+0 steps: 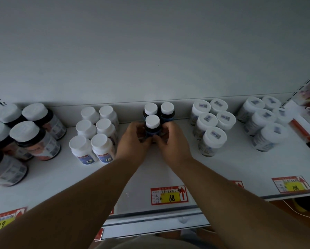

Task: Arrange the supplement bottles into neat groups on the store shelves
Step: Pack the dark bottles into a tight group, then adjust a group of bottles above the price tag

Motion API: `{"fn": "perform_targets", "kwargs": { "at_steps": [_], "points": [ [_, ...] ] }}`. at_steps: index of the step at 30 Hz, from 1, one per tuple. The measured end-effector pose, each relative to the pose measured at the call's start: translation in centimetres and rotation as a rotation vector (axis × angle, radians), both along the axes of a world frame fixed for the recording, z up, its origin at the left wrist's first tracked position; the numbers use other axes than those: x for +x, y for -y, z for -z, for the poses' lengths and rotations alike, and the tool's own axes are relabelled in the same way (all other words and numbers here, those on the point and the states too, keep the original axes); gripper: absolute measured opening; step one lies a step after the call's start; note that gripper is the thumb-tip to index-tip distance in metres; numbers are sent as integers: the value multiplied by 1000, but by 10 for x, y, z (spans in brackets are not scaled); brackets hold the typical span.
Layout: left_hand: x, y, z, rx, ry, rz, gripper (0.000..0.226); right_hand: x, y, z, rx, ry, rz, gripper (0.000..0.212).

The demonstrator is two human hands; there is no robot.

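Right now both hands, left hand [132,139] and right hand [172,141], curl around the front dark bottle [152,126], fingertips meeting below its cap. Just behind the grip stand two matching bottles [158,110]. Best to nudge it squarely back until it touches them, keeping it upright on the shelf [222,169].

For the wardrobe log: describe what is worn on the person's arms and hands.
Nothing shows on either one: the left hand and the right hand are bare, with no gloves, and no rings, watch or bands in view. Both forearms are uncovered up to the frame edge; no sleeve shows.
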State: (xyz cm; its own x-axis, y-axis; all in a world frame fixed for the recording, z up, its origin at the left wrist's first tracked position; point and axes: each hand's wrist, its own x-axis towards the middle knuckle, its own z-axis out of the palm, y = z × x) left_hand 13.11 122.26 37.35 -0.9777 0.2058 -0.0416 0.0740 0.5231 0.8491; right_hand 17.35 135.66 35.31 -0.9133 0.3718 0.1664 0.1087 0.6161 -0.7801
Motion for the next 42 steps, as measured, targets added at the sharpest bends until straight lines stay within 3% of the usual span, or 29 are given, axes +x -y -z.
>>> {"fn": "perform_targets", "kwargs": {
  "at_steps": [12,22,33,35,38,42],
  "points": [
    [72,17,-8,-18,-60,-137,41,31,2,-16,4,4,-116,28],
    [116,80,-15,23,-117,-264,32,46,68,-32,-48,-41,-306,25],
    [60,171,-28,63,-141,-72,24,27,141,-32,-119,-62,71,12],
    [54,177,-28,120,-134,-104,20,28,150,-32,-144,-78,121,17],
    [41,179,-25,218,-73,-190,23,22,154,-39,-216,-38,124,45],
    [12,169,-25,362,152,-198,38,-3,149,-48,-570,84,125,55]
  ]
}}
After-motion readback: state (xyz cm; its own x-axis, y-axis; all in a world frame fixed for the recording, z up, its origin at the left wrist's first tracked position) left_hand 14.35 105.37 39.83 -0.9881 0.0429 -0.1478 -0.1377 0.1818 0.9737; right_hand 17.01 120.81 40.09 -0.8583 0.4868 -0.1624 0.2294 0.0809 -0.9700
